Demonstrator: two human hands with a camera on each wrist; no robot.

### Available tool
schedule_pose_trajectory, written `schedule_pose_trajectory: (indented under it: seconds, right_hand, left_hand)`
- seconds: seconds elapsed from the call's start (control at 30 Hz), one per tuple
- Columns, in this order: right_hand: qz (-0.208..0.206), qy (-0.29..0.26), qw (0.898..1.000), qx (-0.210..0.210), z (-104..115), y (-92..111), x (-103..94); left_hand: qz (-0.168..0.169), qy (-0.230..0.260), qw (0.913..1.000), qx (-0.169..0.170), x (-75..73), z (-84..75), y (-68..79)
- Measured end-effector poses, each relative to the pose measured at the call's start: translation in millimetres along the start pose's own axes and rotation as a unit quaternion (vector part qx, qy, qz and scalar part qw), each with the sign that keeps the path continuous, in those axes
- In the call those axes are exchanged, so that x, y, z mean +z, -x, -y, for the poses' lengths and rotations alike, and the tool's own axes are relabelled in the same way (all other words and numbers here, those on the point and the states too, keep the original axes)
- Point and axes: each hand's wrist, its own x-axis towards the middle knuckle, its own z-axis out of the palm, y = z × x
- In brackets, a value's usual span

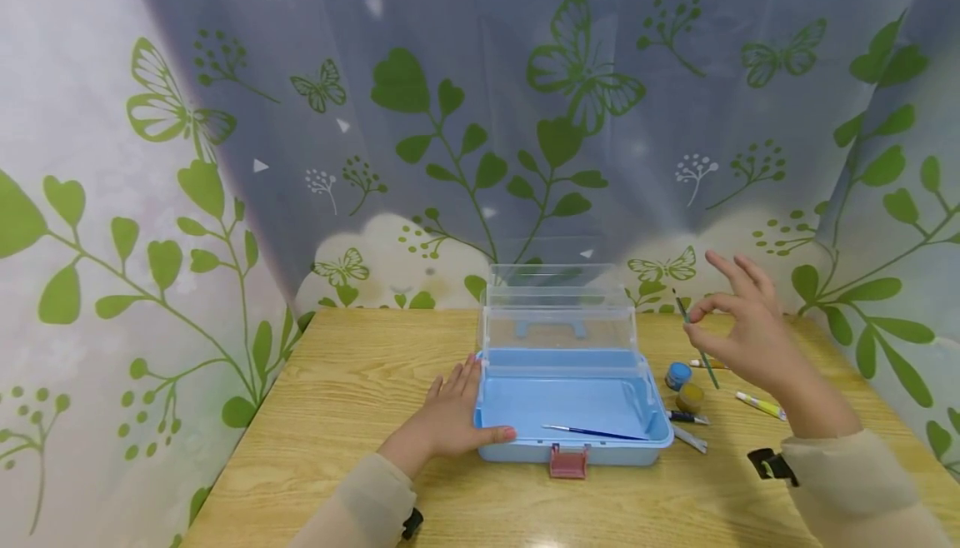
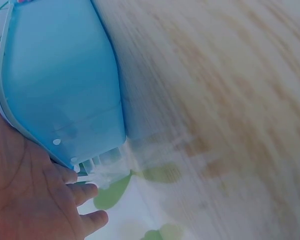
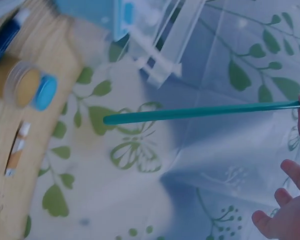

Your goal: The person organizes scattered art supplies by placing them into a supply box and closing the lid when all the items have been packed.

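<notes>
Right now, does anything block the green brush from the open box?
Nothing visible blocks the brush over the front of the box. The clear lid stands raised at the back; the blue jar sits on the table.

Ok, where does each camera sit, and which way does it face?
Head: on the head, looking forward and down at the box; left hand, right hand and sleeves show.
Left wrist: worn there, facing the box's side and tabletop; left hand partly shows.
Right wrist: worn there, facing the green brush and cloth; right hand partly shows.
Shared: head and right wrist both see the green brush.
</notes>
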Motion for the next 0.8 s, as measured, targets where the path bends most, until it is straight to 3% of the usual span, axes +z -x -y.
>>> schedule_pose_trajectory:
  seconds: [0.43,0.8]
  right_hand:
    - [-0.027,-0.037,0.997,-0.059,29,-2,18.2]
    - [-0.031,-0.058,0.995,-0.076,44,-1,38.7]
  left_hand:
    - [-0.009,-0.016,0.9998,0.001,2.3,0.0,-1.7]
    - [-0.018,-0.024,0.9995,0.006,2.8,1.3,-1.2]
